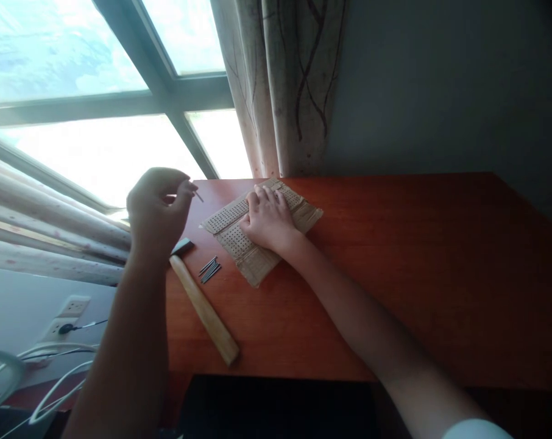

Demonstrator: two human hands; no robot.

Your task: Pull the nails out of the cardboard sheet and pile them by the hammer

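My left hand (pixel 159 204) is raised left of the cardboard, its thumb and finger pinched on a thin nail (pixel 199 196) that points down to the right. Flat on the table lies a brown piece of cardboard (pixel 233 239) with rows of small holes and folded edges. My right hand (pixel 269 216) lies on top of it, fingers spread over the middle and covering some holes. Several dark nails (pixel 209 271) lie loose in a small group beside the cardboard. A hammer (pixel 205 311) with a pale wooden handle rests left of them, its dark head partly behind my left wrist.
The reddish wooden table (pixel 417 268) stretches far to the right. Behind it hangs a patterned curtain (pixel 298 91), with a bright window (pixel 97 152) at the left. White cables (pixel 38 414) and a wall socket (pixel 56 329) are at the lower left. A dark area sits below the table's front edge.
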